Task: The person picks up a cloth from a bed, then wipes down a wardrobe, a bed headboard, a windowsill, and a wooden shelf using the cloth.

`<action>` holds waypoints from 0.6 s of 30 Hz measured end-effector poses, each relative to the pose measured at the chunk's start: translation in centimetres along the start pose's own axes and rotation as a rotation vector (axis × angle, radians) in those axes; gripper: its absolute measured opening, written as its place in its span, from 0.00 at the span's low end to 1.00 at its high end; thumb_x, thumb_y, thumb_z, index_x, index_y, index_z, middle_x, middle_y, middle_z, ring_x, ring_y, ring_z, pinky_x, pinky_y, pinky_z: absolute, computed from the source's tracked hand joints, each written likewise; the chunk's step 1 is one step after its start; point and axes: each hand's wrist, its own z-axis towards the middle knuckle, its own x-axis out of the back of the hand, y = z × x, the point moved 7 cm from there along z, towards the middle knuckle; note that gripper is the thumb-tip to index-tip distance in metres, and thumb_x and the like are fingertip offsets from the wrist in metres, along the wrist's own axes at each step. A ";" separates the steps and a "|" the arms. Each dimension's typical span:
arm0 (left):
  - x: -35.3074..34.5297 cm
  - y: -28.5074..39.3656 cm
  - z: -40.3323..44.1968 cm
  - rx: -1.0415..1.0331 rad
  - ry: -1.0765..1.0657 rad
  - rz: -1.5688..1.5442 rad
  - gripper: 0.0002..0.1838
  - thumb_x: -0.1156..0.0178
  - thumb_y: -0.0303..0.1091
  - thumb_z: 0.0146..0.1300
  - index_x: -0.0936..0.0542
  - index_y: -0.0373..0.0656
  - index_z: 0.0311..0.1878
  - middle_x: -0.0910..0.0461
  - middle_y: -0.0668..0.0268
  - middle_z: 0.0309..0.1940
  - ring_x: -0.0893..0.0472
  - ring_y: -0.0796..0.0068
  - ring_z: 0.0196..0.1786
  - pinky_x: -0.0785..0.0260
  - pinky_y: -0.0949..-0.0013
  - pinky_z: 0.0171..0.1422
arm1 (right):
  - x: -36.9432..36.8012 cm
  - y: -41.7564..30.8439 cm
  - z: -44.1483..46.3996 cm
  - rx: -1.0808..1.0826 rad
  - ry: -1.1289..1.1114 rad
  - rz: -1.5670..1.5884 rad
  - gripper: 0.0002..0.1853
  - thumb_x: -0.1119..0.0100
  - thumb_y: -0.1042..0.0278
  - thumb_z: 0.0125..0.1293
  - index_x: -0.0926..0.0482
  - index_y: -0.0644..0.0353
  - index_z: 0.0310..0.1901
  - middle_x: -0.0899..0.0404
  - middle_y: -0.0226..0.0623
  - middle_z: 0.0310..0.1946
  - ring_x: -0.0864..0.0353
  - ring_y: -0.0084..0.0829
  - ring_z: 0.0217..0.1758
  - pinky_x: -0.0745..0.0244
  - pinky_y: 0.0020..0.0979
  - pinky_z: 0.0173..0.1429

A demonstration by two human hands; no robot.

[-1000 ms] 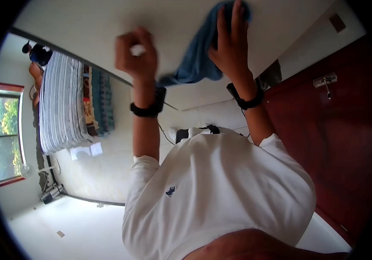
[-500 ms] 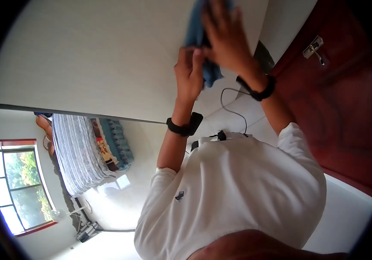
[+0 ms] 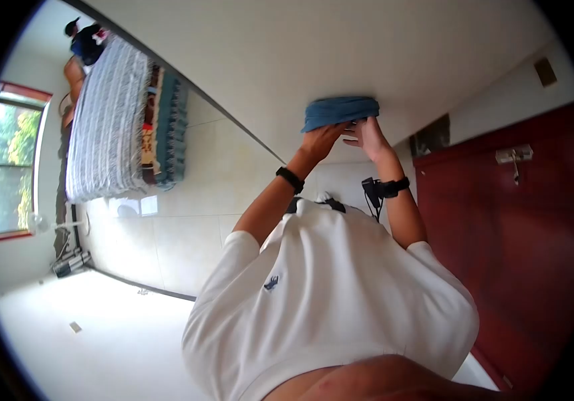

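A blue cloth (image 3: 341,112), bundled into a compact folded shape, lies against the large pale surface (image 3: 287,60) in front of me. My left hand (image 3: 320,142) grips its lower left side, with the fingertips partly hidden by the cloth. Just to the right is my right hand (image 3: 371,139), its fingers apart and pointing toward my left hand and the cloth's lower edge. Whether its fingertips press on the cloth is hard to tell. Both wrists wear black bands.
A red door (image 3: 500,247) with a metal handle (image 3: 515,156) stands at the right. At the left are a bed with striped covers (image 3: 106,127), a window (image 3: 10,167) and another person (image 3: 85,43) in dark clothes beyond the bed. Pale floor tiles (image 3: 193,234) show below.
The blue cloth has gone from hanging loose to a compact bundle. My hands have come together at its lower edge, and the right hand no longer lies over it. The view has shifted.
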 end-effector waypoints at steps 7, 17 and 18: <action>18.9 -4.2 -0.1 0.021 0.141 0.223 0.14 0.41 0.29 0.52 0.18 0.49 0.44 0.21 0.64 0.47 0.24 0.62 0.53 0.32 0.60 0.57 | -12.6 -10.5 -2.0 0.394 -0.309 -0.081 0.42 0.83 0.31 0.70 0.39 0.62 0.67 0.29 0.44 0.62 0.25 0.43 0.61 0.30 0.42 0.62; 25.2 -7.6 -3.2 0.571 0.542 0.123 0.40 0.29 0.22 0.48 0.38 0.39 0.64 0.29 0.51 0.55 0.24 0.56 0.54 0.31 0.61 0.58 | -16.5 -8.3 -3.0 0.337 -0.447 0.143 0.36 0.75 0.36 0.72 0.45 0.56 0.71 0.33 0.40 0.65 0.27 0.44 0.63 0.25 0.57 0.56; 24.4 -8.7 -4.1 0.566 0.548 0.119 0.40 0.29 0.22 0.48 0.38 0.39 0.64 0.29 0.51 0.55 0.24 0.56 0.54 0.31 0.61 0.58 | -15.6 -6.8 -2.8 0.261 -0.325 0.179 0.36 0.75 0.35 0.72 0.41 0.56 0.69 0.31 0.39 0.64 0.26 0.40 0.62 0.23 0.54 0.54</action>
